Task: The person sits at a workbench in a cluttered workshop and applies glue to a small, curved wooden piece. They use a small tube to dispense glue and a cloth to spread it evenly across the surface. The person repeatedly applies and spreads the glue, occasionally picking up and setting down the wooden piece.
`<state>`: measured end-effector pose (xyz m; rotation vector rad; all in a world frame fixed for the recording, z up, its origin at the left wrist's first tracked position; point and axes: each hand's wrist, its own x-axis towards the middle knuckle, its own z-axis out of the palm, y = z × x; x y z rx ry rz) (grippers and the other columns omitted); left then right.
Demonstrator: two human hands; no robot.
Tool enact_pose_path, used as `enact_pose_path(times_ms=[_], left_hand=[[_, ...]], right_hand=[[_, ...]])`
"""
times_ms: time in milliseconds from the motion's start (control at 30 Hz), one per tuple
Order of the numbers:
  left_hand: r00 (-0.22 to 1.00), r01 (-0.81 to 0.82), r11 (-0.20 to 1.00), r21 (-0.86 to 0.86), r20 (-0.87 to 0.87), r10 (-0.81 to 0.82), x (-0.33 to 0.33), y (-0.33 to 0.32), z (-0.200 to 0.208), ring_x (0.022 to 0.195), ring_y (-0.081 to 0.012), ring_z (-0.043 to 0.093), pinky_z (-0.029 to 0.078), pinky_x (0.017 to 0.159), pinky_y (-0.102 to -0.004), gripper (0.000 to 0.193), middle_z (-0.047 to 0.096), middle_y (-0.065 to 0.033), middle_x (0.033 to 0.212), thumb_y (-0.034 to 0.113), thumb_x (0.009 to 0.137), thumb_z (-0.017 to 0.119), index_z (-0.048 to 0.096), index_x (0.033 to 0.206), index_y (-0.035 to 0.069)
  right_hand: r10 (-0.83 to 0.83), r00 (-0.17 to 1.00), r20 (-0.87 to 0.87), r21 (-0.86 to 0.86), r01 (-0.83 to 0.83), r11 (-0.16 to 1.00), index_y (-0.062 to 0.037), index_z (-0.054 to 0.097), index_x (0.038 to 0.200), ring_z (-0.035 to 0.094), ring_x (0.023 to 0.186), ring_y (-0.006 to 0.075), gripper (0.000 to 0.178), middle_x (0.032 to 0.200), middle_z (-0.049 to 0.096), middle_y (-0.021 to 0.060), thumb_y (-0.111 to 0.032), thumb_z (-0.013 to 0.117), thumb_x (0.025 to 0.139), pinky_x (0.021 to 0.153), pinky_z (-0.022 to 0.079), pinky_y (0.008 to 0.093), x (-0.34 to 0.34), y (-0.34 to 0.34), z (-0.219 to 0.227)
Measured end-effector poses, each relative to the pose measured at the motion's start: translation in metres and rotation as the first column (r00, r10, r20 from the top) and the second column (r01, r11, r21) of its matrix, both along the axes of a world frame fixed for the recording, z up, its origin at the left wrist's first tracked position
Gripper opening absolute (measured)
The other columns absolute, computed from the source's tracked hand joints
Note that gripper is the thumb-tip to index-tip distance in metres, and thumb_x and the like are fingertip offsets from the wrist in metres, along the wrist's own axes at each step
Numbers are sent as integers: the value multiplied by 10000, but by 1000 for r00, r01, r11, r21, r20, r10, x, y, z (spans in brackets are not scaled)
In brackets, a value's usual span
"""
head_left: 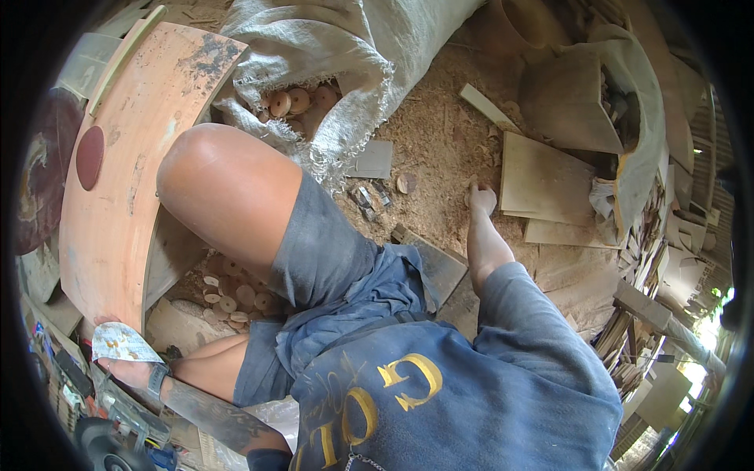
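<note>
"How's the left arm?"
"Stretched out, left hand (132, 372) at the patterned sheet (126, 343) beside the desk's (110, 243) near end. Fingers hidden; can't tell its grip."
"The right hand (482, 198)?"
"Arm extended over sawdust (440, 118); grip unclear too."

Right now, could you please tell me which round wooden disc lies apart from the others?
The single disc on the sawdusty floor, right of the flat grey plate; the other discs lie grouped, in the sack or below the wooden board.

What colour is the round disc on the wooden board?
The disc is dark reddish-brown; it shows best in the head view.
</note>
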<state>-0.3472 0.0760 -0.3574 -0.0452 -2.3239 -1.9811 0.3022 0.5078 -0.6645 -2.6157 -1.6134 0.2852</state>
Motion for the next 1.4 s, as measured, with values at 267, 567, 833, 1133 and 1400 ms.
enact_pose_path(times_ms=[267,567,833,1133,1400], left_hand=[[953,-85,736,671,271,-136,-22,-21,-7,1118,-254,594,468,1010,-396,500,639,-110,1229,454,976,487,585,1246,45],[909,-108,617,779,329,-257,-30,3,7,1124,-304,603,478,979,-498,612,623,-142,1232,624,986,407,573,1200,75],[935,-79,567,820,258,-242,-26,11,0,1067,-308,615,503,939,-501,675,628,-170,1161,678,970,373,545,1209,71],[916,4,498,867,196,-349,-26,16,-3,1067,-345,627,500,955,-513,836,622,-224,1193,748,954,213,514,1275,38],[920,-65,491,869,244,-308,-25,22,8,1187,-348,573,463,992,-596,871,569,-213,1294,775,936,186,453,1371,68]], right_hand=[[164,986,18,-28,-164,986,-45,723,1116,685,997,364,454,1112,702,203,-413,709,852,875,543,444,-53,-13,28],[200,966,-162,307,-143,941,2,622,1277,601,1177,381,517,1265,633,231,-410,532,977,1013,478,417,-65,14,9],[732,663,-157,709,-441,551,20,652,1216,617,1169,315,305,1232,663,188,-168,535,1005,1008,468,389,-203,66,148],[860,-218,-461,836,-432,339,20,683,1182,683,969,156,282,1103,721,110,13,660,902,899,524,289,-498,-11,357],[715,-685,-141,850,-454,-267,-22,720,1045,705,860,242,180,986,713,130,-12,683,869,762,558,332,-634,-120,413]])
